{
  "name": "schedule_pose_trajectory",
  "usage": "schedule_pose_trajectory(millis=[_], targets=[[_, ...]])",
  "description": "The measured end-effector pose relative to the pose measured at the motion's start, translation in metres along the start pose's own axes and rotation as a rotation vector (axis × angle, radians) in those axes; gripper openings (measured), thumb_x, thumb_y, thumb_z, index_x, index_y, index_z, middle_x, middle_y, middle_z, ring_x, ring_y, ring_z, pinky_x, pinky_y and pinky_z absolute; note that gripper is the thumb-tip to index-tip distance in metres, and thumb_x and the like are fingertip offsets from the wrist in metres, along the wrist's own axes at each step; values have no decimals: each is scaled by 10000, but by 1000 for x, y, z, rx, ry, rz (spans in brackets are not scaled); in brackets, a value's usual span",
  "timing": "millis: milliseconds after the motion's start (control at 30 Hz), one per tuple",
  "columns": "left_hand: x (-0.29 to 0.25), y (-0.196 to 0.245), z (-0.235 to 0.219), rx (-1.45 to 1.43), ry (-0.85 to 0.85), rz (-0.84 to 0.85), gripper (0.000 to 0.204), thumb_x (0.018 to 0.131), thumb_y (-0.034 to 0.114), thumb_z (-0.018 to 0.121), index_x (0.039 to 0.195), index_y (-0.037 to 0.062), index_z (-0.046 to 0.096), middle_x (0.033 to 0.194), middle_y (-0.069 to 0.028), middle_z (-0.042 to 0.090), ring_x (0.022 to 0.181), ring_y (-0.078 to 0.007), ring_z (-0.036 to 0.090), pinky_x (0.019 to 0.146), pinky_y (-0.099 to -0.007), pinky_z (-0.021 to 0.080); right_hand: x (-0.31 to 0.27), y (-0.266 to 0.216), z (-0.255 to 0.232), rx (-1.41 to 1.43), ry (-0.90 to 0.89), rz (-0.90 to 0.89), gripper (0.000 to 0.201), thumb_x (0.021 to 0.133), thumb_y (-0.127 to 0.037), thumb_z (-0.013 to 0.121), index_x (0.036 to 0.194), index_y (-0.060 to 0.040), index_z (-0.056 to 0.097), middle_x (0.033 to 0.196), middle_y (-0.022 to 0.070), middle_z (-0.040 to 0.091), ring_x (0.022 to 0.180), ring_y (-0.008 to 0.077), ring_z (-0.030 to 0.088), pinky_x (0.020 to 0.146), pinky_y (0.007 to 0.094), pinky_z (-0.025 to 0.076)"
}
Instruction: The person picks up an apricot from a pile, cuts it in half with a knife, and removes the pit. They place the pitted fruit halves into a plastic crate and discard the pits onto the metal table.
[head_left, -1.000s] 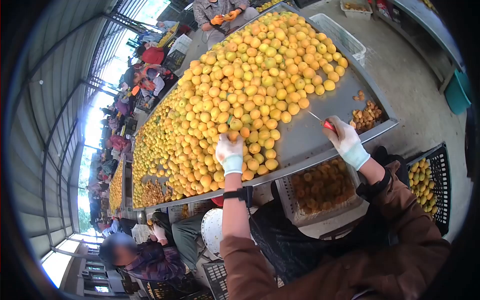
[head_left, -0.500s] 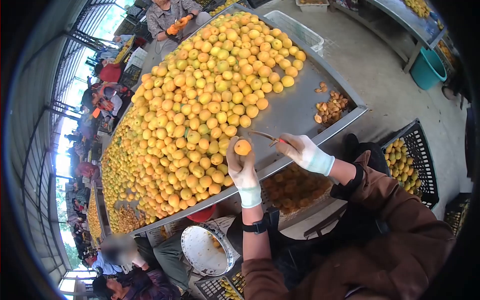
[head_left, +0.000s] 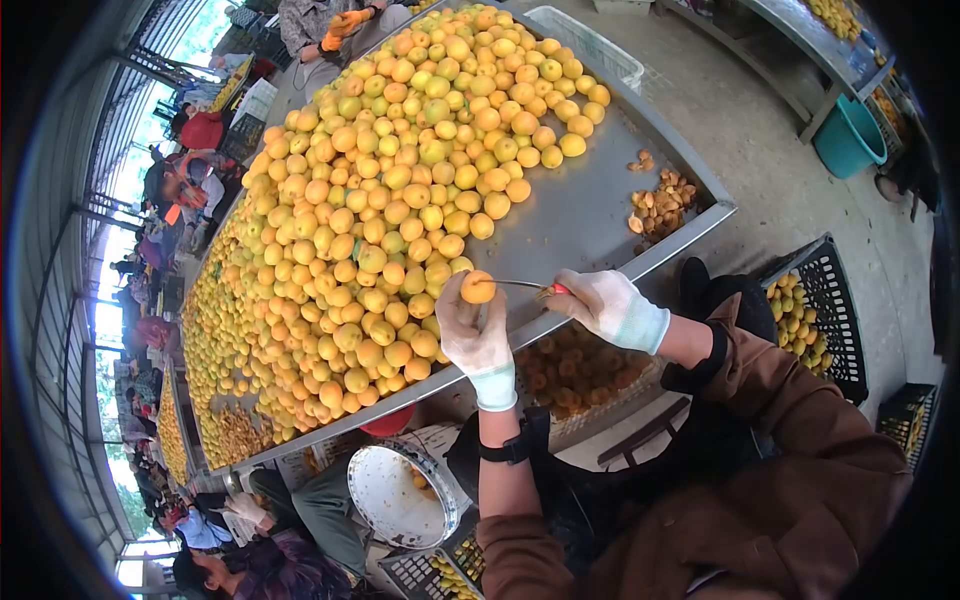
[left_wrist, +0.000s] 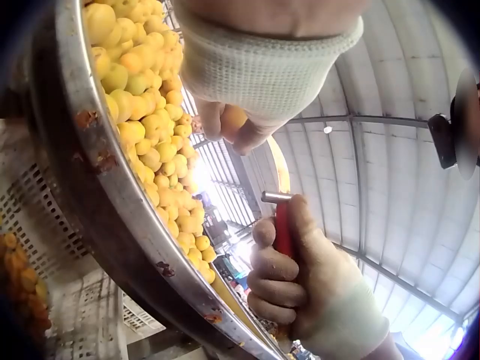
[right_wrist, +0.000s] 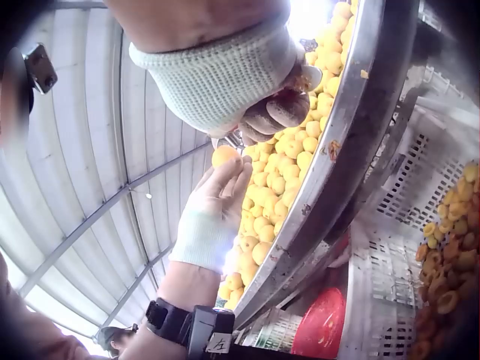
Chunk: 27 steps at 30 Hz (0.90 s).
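A: Which hand are we logging first?

B: The left hand (head_left: 478,345), in a white glove with a pale green knit cuff. We are seeing its thumb and fingers parting only as far as one round orange-yellow fruit (head_left: 478,287), pinching it near the table's edge.

A: And the right hand (head_left: 605,308)?

B: Gloved alike, its fingers are curling closed around a red-handled tool (head_left: 560,289) with a thin metal blade. The blade is reaching the fruit's side; whether it is entering, we cannot tell.

A: Further out?

B: We are observing a large heap of whole yellow-orange fruit (head_left: 400,170) covering much of the grey metal table (head_left: 560,215). Brownish-orange fruit pieces (head_left: 660,205) are lying in its corner. A round white bucket (head_left: 385,490) is standing below, and a black perforated plastic crate (head_left: 848,335) is holding more fruit at the right.
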<state>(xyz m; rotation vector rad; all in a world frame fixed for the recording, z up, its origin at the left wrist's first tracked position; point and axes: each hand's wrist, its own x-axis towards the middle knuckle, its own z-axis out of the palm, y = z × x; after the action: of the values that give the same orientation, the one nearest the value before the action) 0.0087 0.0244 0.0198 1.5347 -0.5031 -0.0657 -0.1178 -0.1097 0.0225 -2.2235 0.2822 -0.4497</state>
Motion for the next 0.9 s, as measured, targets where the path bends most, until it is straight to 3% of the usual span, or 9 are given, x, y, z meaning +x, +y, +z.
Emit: schedule_pose_trajectory(millis=[233, 467, 667, 733, 900], targets=[[-5, 9, -3, -19, -14, -81, 518, 765, -124, 691, 1234, -48, 486, 1164, -145, 590, 1055, -215, 621, 915, -326, 528, -2, -1, 3, -62, -16, -13, 284, 959, -340, 529, 975, -58, 557, 723, 179, 627, 715, 380, 633, 608, 465, 501], [-7, 3, -1, -61, -49, -48, 504, 767, -106, 709, 1219, -58, 492, 1125, -156, 618, 1012, -209, 638, 889, -322, 540, -4, 1, 14, -45, -6, -20, 302, 969, -348, 508, 991, -48, 533, 714, 170, 629, 707, 377, 633, 589, 461, 499], [-17, -5, 5, -255, -91, -216, 378, 873, 63, 699, 1171, -62, 504, 1041, -175, 665, 976, -225, 654, 849, -333, 561, -6, -1, 31, -38, 13, 16, 308, 973, -350, 503, 944, -44, 499, 692, 163, 613, 683, 376, 626, 570, 449, 493], [-21, -1, 11, -332, -74, -308, 381, 937, 221, 648, 1155, -64, 517, 1044, -189, 669, 941, -227, 667, 831, -333, 557, -7, -3, 34, -20, 38, 11, 304, 971, -347, 508, 934, -45, 496, 690, 162, 610, 678, 375, 624, 567, 447, 492], [-23, -8, 11, -247, -143, -246, 462, 984, 380, 543, 1115, -63, 550, 991, -174, 685, 896, -217, 674, 814, -321, 543, -8, -3, 37, -31, 90, -3, 288, 967, -335, 518, 928, -50, 497, 690, 159, 605, 665, 374, 619, 558, 444, 487]])
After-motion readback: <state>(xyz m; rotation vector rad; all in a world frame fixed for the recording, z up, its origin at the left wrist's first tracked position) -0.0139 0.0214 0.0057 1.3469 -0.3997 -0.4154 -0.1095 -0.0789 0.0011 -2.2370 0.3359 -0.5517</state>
